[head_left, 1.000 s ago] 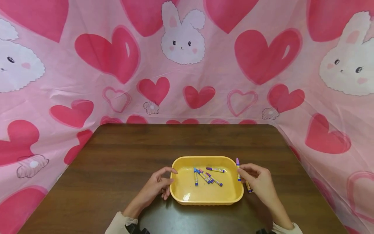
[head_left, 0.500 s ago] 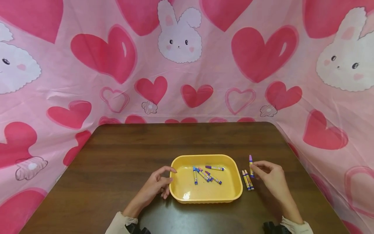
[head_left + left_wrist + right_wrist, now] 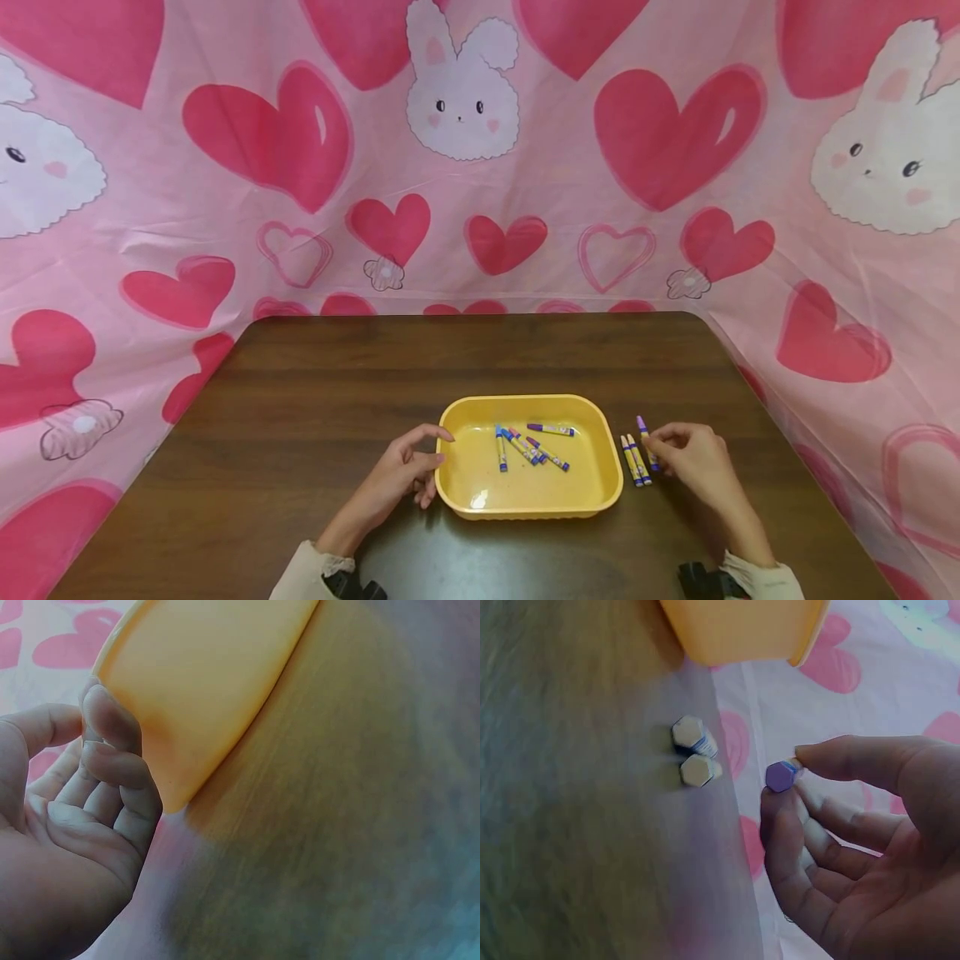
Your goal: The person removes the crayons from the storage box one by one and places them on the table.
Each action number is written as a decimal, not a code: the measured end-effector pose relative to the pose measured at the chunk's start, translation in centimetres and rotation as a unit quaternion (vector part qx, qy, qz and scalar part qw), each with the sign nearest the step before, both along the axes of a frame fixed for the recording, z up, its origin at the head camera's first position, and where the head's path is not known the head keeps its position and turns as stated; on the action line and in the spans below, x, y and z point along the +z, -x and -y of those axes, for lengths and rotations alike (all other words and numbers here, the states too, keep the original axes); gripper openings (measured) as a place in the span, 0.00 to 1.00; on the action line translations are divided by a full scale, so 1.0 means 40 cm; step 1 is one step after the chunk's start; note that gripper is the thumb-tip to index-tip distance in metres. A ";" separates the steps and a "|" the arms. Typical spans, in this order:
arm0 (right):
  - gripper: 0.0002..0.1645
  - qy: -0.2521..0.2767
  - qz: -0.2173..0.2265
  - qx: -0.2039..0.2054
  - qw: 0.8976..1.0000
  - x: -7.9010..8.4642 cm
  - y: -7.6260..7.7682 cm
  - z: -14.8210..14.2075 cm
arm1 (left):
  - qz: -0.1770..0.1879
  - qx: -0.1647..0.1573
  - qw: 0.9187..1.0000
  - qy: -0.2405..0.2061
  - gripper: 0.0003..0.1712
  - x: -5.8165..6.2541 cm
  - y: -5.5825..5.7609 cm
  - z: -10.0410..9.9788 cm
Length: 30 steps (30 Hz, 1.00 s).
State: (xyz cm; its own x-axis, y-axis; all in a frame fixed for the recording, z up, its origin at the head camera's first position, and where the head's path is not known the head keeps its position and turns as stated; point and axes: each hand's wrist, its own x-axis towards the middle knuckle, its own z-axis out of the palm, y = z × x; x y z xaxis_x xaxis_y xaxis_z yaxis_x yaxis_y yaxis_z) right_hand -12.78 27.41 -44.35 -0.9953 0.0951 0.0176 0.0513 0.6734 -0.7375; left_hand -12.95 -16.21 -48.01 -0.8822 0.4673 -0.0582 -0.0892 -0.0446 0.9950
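Observation:
My left hand [image 3: 397,468] grips the left rim of a yellow plastic tray [image 3: 517,498], thumb and index finger at the edge. Between the thumb and fingers of my right hand [image 3: 699,462] a light purple crayon [image 3: 642,427] is pinched, just right of the tray. Its hexagonal end faces the camera in the right wrist view. Left of it, two pale-tipped crayons [image 3: 638,463] lie side by side on the table. Several crayons are in the tray, among them a blue one [image 3: 501,450] and a dark purple one [image 3: 551,430] lying crosswise.
The brown wooden table [image 3: 337,367] reaches back to a pink cloth [image 3: 555,183] printed with hearts and rabbits, which also hangs along both sides. A dark strapped device [image 3: 705,582] sits on my right wrist, by the cream sleeve.
My right hand has carried the light purple crayon from the tray's right rim to the right, then lowered it beside the two crayons on the table. The left hand stays at the tray.

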 end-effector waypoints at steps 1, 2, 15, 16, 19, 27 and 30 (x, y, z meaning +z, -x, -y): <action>0.13 -0.002 0.009 0.003 1.000 -0.003 0.000 -0.001 | 0.000 0.000 1.000 0.000 0.22 0.000 0.000 0.000; 0.12 -0.002 0.018 0.005 1.000 -0.006 0.000 -0.002 | 0.000 0.000 1.000 0.001 0.22 0.000 0.000 0.000; 0.08 -0.003 0.071 0.016 0.997 -0.027 -0.001 -0.007 | -0.002 0.001 1.000 0.000 0.21 0.001 -0.001 -0.001; 0.08 -0.002 0.071 0.018 0.997 -0.027 -0.001 -0.007 | -0.003 0.001 1.000 -0.001 0.21 0.000 -0.001 -0.001; 0.07 0.003 0.071 0.018 0.997 -0.026 -0.001 -0.007 | -0.004 -0.001 1.000 -0.002 0.22 0.000 -0.002 -0.001; 0.06 -0.009 0.062 0.018 0.998 -0.026 0.001 -0.004 | -0.007 -0.004 1.000 -0.005 0.22 0.001 -0.003 -0.001; 0.07 -0.015 0.058 0.020 0.998 -0.026 0.002 -0.005 | -0.007 -0.004 1.000 -0.005 0.22 0.000 -0.003 -0.001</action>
State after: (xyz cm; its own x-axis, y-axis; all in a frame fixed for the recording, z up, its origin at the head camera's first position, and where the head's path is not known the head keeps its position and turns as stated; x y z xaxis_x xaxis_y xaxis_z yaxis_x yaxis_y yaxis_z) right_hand -12.87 27.62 -45.39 -0.9938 0.0564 -0.0956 0.1077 0.6988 -0.7072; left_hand -12.85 -16.18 -48.00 -0.8795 0.4742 -0.0409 -0.0751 -0.0532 0.9958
